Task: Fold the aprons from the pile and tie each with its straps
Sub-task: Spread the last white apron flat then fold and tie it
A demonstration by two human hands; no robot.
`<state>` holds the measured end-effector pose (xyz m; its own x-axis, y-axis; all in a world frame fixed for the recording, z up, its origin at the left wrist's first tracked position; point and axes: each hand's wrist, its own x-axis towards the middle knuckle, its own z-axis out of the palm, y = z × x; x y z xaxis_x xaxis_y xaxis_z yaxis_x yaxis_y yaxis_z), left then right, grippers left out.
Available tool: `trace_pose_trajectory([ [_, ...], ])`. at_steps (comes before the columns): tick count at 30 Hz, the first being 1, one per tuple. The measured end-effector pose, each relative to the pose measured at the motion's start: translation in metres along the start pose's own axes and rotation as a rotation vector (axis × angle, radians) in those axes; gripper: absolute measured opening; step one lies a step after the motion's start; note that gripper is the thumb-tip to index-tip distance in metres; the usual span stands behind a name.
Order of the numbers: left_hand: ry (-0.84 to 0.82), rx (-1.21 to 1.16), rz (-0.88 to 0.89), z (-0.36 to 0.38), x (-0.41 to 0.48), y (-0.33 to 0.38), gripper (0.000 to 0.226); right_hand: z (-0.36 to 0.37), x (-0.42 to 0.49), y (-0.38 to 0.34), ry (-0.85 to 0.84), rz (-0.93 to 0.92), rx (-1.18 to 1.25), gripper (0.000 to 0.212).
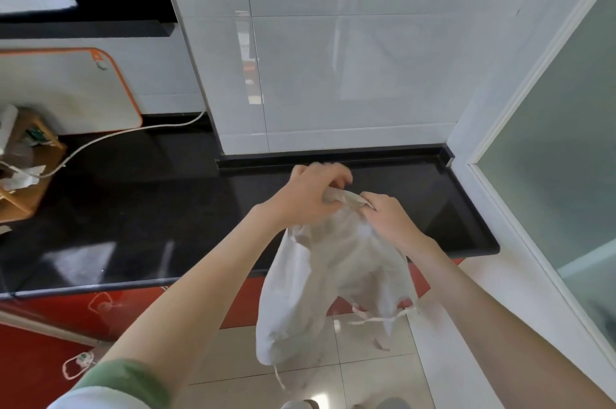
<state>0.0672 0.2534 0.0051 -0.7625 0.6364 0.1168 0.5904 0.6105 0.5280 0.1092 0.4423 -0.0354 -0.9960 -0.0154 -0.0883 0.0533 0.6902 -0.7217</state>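
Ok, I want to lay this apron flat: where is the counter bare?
The black countertop is bare from the white cable and wooden rack at left to its right end by the glass door. Crowded only around the rack. The apron hangs past its front edge.

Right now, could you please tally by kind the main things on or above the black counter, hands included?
hands: 2, the left hand and the right hand, both gripping the apron
apron: 1
cutting board: 1
cable: 1
wooden rack: 1
Total: 6
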Motion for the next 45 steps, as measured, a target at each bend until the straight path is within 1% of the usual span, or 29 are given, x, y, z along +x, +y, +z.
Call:
trace_pose_trajectory([
  [1, -0.086, 0.002, -0.032, -0.002, 0.000, 0.000, 0.020, -0.001, 0.000, -0.002, -0.004, -0.009, -0.005, 0.020],
  [2, -0.130, 0.020, -0.072, -0.003, 0.000, -0.001, 0.011, 0.000, 0.000, -0.002, -0.012, -0.009, 0.003, 0.020],
  [4, -0.114, 0.058, -0.114, -0.001, -0.001, -0.007, 0.015, 0.001, -0.003, -0.001, -0.024, 0.008, 0.012, 0.025],
  [5, -0.079, 0.049, -0.119, 0.000, -0.001, -0.011, 0.019, 0.002, -0.004, 0.002, -0.031, 0.022, -0.026, 0.023],
  [8, 0.038, -0.085, -0.170, 0.000, -0.007, -0.018, 0.031, 0.003, -0.006, 0.020, -0.012, 0.091, -0.213, 0.005],
  [9, 0.084, -0.163, -0.204, -0.002, -0.009, -0.020, 0.033, 0.002, -0.007, 0.029, 0.013, 0.133, -0.240, 0.005],
  [11, 0.171, -0.296, -0.271, -0.005, -0.012, -0.023, 0.034, 0.000, -0.007, 0.049, 0.045, 0.239, -0.255, 0.008],
  [13, 0.228, -0.377, -0.318, -0.006, -0.016, -0.025, 0.036, -0.001, -0.010, 0.067, 0.048, 0.347, -0.297, 0.013],
  [17, 0.321, -0.403, -0.339, -0.010, -0.025, -0.029, 0.039, 0.002, -0.018, 0.091, 0.064, 0.572, -0.294, 0.021],
  [19, 0.388, -0.335, -0.350, -0.008, -0.032, -0.032, 0.039, 0.001, -0.021, 0.096, 0.089, 0.646, -0.254, 0.020],
  [20, 0.429, -0.252, -0.358, -0.005, -0.036, -0.034, 0.040, 0.000, -0.021, 0.098, 0.122, 0.653, -0.244, 0.020],
  [21, 0.490, -0.124, -0.360, -0.002, -0.042, -0.036, 0.040, -0.001, -0.021, 0.098, 0.184, 0.630, -0.248, 0.022],
  [23, 0.634, 0.116, -0.321, 0.004, -0.053, -0.043, 0.042, -0.004, -0.021, 0.094, 0.360, 0.534, -0.248, 0.024],
  [25, 0.722, 0.230, -0.280, 0.008, -0.062, -0.057, 0.041, -0.007, -0.022, 0.082, 0.513, 0.419, -0.206, 0.022],
  [26, 0.700, 0.280, -0.297, 0.011, -0.065, -0.064, 0.040, -0.009, -0.022, 0.077, 0.549, 0.372, -0.171, 0.021],
  [27, 0.598, 0.345, -0.333, 0.014, -0.067, -0.072, 0.038, -0.010, -0.022, 0.072, 0.550, 0.342, -0.141, 0.021],
  [29, 0.336, 0.492, -0.495, 0.028, -0.074, -0.083, 0.035, -0.009, -0.023, 0.069, 0.506, 0.324, -0.104, 0.024],
  [30, 0.289, 0.510, -0.595, 0.035, -0.077, -0.086, 0.036, -0.008, -0.023, 0.070, 0.494, 0.321, -0.091, 0.026],
  [32, 0.253, 0.472, -0.741, 0.038, -0.080, -0.083, 0.031, -0.005, -0.024, 0.070, 0.520, 0.305, -0.058, 0.028],
  [33, 0.227, 0.467, -0.756, 0.038, -0.080, -0.082, 0.027, -0.004, -0.026, 0.068, 0.544, 0.296, -0.037, 0.029],
  [35, 0.230, 0.421, -0.736, 0.037, -0.077, -0.078, 0.024, -0.002, -0.029, 0.063, 0.589, 0.266, 0.007, 0.030],
  [38, 0.352, 0.218, -0.740, 0.033, -0.072, -0.072, 0.016, -0.003, -0.032, 0.058, 0.636, 0.250, 0.061, 0.030],
  [39, 0.352, 0.174, -0.749, 0.034, -0.072, -0.071, 0.015, -0.006, -0.032, 0.061, 0.605, 0.266, 0.026, 0.028],
  [42, 0.122, 0.077, -0.778, 0.041, -0.078, -0.079, 0.019, -0.010, -0.031, 0.077, 0.392, 0.390, -0.226, 0.023],
  [43, 0.111, 0.024, -0.802, 0.043, -0.079, -0.084, 0.021, -0.011, -0.031, 0.080, 0.356, 0.424, -0.248, 0.021],
  [45, 0.204, -0.110, -0.814, 0.040, -0.076, -0.090, 0.018, -0.012, -0.026, 0.080, 0.335, 0.460, -0.205, 0.016],
])
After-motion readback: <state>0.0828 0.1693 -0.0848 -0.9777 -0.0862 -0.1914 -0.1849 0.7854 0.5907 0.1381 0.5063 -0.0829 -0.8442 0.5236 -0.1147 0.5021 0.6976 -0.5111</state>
